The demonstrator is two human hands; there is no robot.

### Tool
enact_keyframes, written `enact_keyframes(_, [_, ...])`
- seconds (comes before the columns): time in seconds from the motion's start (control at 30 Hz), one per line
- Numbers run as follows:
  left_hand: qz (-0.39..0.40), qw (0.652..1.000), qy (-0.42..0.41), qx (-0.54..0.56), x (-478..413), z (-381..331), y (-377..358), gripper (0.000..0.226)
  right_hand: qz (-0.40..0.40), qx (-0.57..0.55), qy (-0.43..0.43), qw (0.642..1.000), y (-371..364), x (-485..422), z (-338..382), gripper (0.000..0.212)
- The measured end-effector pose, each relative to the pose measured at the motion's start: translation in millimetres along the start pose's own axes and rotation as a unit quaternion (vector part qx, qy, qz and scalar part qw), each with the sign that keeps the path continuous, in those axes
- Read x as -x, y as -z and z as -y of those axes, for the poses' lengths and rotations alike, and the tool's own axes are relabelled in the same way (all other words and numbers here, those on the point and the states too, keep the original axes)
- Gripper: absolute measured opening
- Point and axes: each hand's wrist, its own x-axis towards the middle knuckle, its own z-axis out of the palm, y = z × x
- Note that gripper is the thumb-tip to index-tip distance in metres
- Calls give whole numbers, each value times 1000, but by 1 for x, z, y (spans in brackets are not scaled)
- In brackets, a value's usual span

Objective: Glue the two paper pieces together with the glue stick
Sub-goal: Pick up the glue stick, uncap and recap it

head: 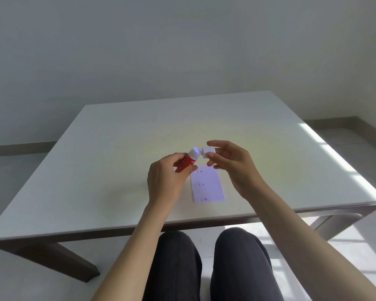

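Note:
My left hand grips a red glue stick above the table, its white tip pointing up and to the right. My right hand pinches the white cap between thumb and fingers, a small gap away from the stick's tip. Below both hands a white paper piece with small printed marks lies flat on the table. A second edge shows along its left side, so another piece seems to lie under it; I cannot tell for sure.
The white table has its near edge just beyond my knees and a sunlit strip along its right side. Dark table legs stand below left. A plain wall rises behind the table.

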Motion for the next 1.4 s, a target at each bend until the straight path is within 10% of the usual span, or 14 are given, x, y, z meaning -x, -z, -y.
enact_keyframes(0.4, [22, 985, -95, -143, 17, 7, 9, 25, 75, 346, 85, 931, -22, 1, 17, 17])
enact_keyframes(0.53, [8, 977, -109, -181, 23, 5, 9, 23, -8, 577, 76, 813, -30, -1, 12, 59])
enact_keyframes(0.7, [-29, 979, -107, -174, 15, 6, 18, 28, 169, 397, 91, 897, -17, -3, 35, 24])
enact_keyframes(0.87, [-33, 976, -108, -186, 22, 7, 15, 34, 31, 581, 114, 805, -35, -2, 28, 53])
enact_keyframes(1.0, [-52, 977, -98, -180, 18, 11, 18, 36, 156, 448, 117, 873, -30, 0, 35, 25])
enact_keyframes(1.13, [-38, 985, -76, -150, 13, 12, 8, 42, -9, 548, 128, 827, -36, 1, 32, 59])
enact_keyframes(1.27, [-68, 993, 42, -82, -16, 27, 1, 50, -79, 391, 111, 910, -13, 5, 34, 48])
enact_keyframes(1.4, [-112, 986, 115, -35, -45, 42, -10, 47, -93, 367, 90, 921, 10, 16, 20, 29])
